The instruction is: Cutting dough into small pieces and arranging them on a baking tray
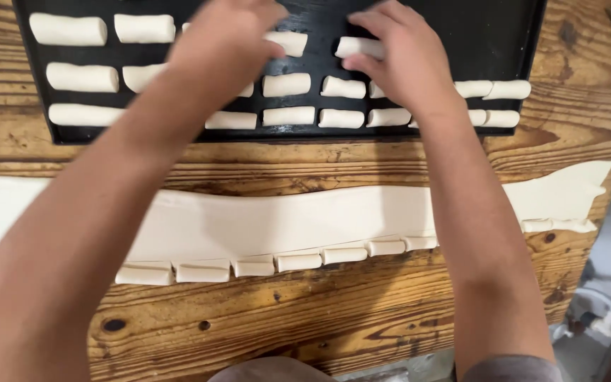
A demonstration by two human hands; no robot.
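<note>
While both arms reach over the wooden table [362, 311], head view shows the right hand [401, 60] pinching a dough roll [357, 47] at the top row of the black tray [503, 35]; roll's long axis runs left-right, parallel to the tray's long edge. Left hand [224, 46] curled over another dough piece [288, 42] in the same row, grip itself hidden. Three rows of rolls, all same orientation. Flat dough sheet [284, 219] lies nearer, cut rolls [249, 267] lined along its near edge.

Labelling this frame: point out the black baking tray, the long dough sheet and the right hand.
black baking tray [503, 32], head view, bare right part.
long dough sheet [284, 219], head view, middle.
right hand [397, 60], head view, back of hand.
</note>
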